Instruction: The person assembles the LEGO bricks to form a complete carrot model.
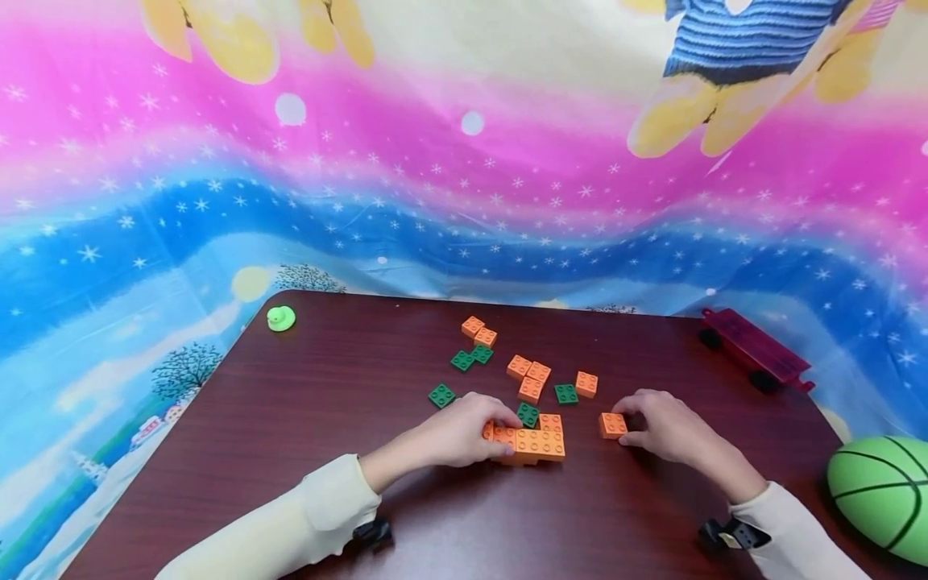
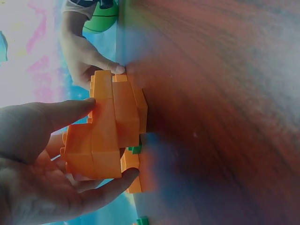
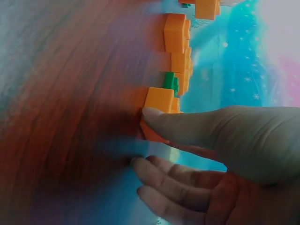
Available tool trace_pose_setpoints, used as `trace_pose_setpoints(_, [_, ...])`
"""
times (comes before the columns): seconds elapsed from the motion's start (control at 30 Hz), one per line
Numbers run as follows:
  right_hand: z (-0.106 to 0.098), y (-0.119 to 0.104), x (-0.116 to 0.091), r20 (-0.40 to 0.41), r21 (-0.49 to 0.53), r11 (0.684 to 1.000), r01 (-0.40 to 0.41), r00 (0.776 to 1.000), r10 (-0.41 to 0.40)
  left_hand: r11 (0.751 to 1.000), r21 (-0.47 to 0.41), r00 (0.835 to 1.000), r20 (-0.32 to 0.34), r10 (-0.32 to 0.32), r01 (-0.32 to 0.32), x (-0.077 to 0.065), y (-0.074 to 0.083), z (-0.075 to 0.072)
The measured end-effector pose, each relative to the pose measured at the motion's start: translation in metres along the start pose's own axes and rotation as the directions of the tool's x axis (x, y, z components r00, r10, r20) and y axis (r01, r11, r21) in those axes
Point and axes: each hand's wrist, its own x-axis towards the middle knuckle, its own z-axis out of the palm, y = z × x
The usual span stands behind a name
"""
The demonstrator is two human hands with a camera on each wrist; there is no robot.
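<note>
While the left hand (image 1: 464, 433) is gripping the orange studded-brick assembly (image 1: 540, 442) by its left end, the right hand (image 1: 669, 428) is pinching a single orange studded brick (image 1: 612, 425).

Positions: assembly is sitting front and centre over the dark wood tabletop (image 1: 326, 362), green studded brick (image 1: 528, 415) just behind it; single brick is sitting to its right, gap between. Can't tell if either is lifted.

Left fingers: thumb is pressing the near wall, the others are wrapping the end, moderately spread. Right: thumb and index are narrowed to brick width, index partly hidden; remaining fingers are curling loosely, off the brick.

Handling, my read: looks like hard moulded plastic, so both are probably weighing little and not flexing. Smooth walls may be slipping a bit under dry fingertips; studs are giving some bite. Not fragile per piece; the assembly's joints are the weak point, likely popping apart under twist or pry.

Hold: flat opposing walls, square on, thumb against fingers, studs and underside staying free. On the assembly I'd be gripping across the seams, not one end brick.
</note>
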Motion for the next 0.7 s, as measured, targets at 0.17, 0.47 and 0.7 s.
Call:
trace_pose_setpoints(0.17, [0.005,-0.001,0.0,0.002,0.03,1.0,0.008,1.0,-0.008,1.0,0.015,1.0,0.014,-0.012,0.012,0.003,0.003,0.002])
trace_pose_setpoints(0.47, [0.003,-0.005,0.003,-0.06,0.062,0.996,0.061,0.997,-0.057,0.999,0.011,0.999,0.016,-0.041,0.041,0.008,0.007,0.005])
trace_pose_setpoints(0.7, [-0.009,-0.024,-0.003,-0.141,0.127,0.968,0.214,0.97,-0.196,0.999,0.01,0.999,0.022,-0.047,0.047,0.01,0.005,0.005])
